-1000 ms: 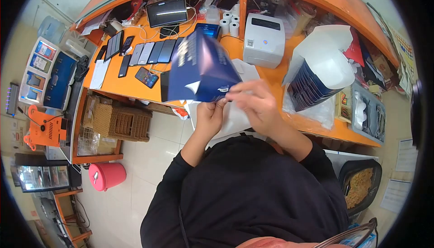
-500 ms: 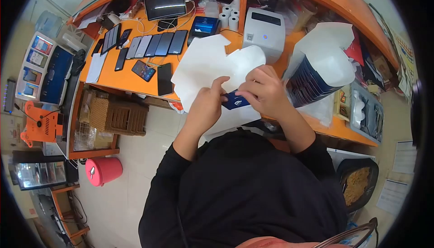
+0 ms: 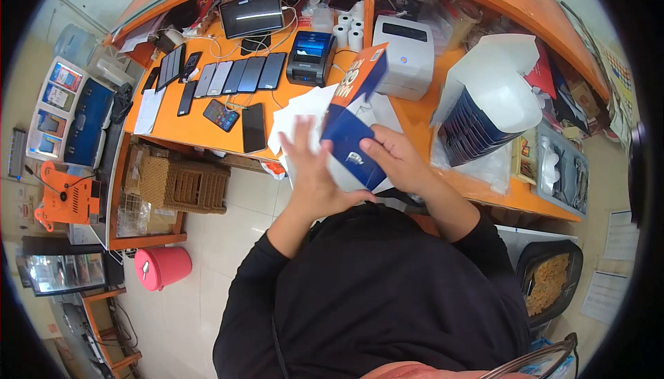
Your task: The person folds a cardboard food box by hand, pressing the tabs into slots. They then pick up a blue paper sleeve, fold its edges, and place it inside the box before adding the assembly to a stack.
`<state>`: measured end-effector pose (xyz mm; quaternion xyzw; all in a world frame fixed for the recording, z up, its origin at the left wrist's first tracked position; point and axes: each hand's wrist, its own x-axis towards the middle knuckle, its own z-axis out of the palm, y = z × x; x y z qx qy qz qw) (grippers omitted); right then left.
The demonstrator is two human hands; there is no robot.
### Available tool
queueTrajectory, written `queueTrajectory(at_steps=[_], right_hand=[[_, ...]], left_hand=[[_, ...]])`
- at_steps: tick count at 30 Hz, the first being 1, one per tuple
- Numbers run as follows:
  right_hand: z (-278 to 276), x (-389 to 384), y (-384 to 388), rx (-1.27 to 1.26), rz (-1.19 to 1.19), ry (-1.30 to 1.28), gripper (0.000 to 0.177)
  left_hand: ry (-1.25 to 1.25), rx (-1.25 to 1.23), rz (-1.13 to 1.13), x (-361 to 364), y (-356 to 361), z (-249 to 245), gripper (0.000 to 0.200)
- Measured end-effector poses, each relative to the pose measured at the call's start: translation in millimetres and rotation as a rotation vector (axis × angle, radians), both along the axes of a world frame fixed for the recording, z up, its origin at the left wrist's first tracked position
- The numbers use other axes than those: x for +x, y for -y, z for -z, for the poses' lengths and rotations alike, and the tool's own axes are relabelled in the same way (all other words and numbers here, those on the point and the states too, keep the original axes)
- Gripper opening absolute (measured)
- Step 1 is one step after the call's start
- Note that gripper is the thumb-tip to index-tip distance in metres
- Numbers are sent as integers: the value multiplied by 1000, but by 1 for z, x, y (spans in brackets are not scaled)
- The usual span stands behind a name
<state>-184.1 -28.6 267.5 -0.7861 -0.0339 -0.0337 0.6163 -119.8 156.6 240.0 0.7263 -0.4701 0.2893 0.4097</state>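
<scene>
A printed carton point(image 3: 353, 145), dark blue with an orange panel, stands tilted in front of my body, its printed outside facing me. My right hand point(image 3: 398, 159) grips its right edge, thumb on the blue face. My left hand point(image 3: 311, 171) is spread wide at the carton's left, fingers apart and slightly blurred; whether the thumb touches the lower edge is unclear. White flat card sheets point(image 3: 299, 111) lie behind the carton on the orange desk point(image 3: 180, 113). To the right stands a nested stack of blue cartons with white insides point(image 3: 477, 119).
Several phones point(image 3: 238, 77) lie on the desk at left, below a tablet point(image 3: 252, 14). A black printer point(image 3: 311, 57) and a white printer point(image 3: 404, 54) stand at the back. A grey tray point(image 3: 564, 171) sits at right, a pink bin point(image 3: 162, 268) on the floor.
The carton has turned from its white inside to its blue and orange outside. My left hand has let go and spread its fingers; my right hand has moved slightly down and left.
</scene>
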Motion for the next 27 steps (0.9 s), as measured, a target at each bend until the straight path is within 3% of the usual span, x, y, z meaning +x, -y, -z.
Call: queueTrajectory(at_steps=[2,5,11,12,16,20,22,23,25,27], right_hand=[[18,0,-12,110,23,0,31],[0,1,-15,584,102,-84,35],[-15,-25,-7,315,77,-103,32],[-27,-33,-8,87,113,-19,28],[-78,-70,7,565,171,79,27],[-119,-98,28,495,220,250,25],[-144,-121,54,112,252,367,24],[-157,-131,61,-82,264,414,24],[-177,-152,50,-15,425,597,24],[-200,-159,57,-283,713,618,25]], left_hand=[[-133,-3,36,-12,11,12,118],[-118,-27,59,-4,15,18,114],[-3,-133,129,-7,24,9,117],[41,-185,141,-5,27,9,119],[133,-254,119,6,36,3,126],[162,-287,152,25,58,3,129],[94,-372,239,22,80,-9,128],[-31,0,22,13,78,-18,125],[-27,66,189,10,107,-28,111],[-22,155,364,4,143,-35,88]])
